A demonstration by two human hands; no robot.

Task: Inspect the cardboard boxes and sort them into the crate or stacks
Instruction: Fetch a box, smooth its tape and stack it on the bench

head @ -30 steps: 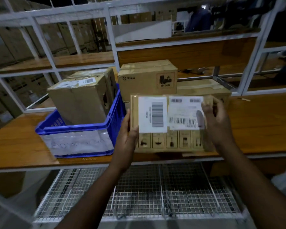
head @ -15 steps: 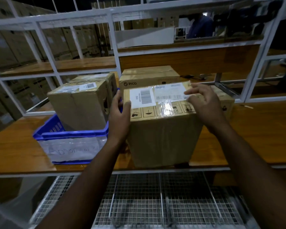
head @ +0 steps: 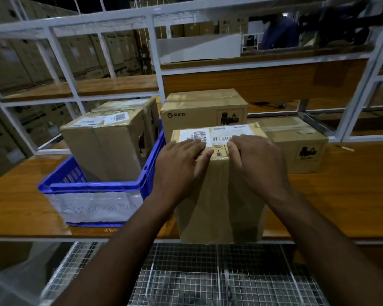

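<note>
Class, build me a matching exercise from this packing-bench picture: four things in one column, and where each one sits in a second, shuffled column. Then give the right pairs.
Things
1. blue crate
2. box with two white labels
3. PICO box
4. wire mesh shelf

Places
A. below the wooden bench
B. under both hands, at the bench's front edge
C. on the bench, left of the hands, with boxes in it
D. at the back, behind the box with the labels

Pairs: 1-C, 2-B, 3-D, 4-A
</note>
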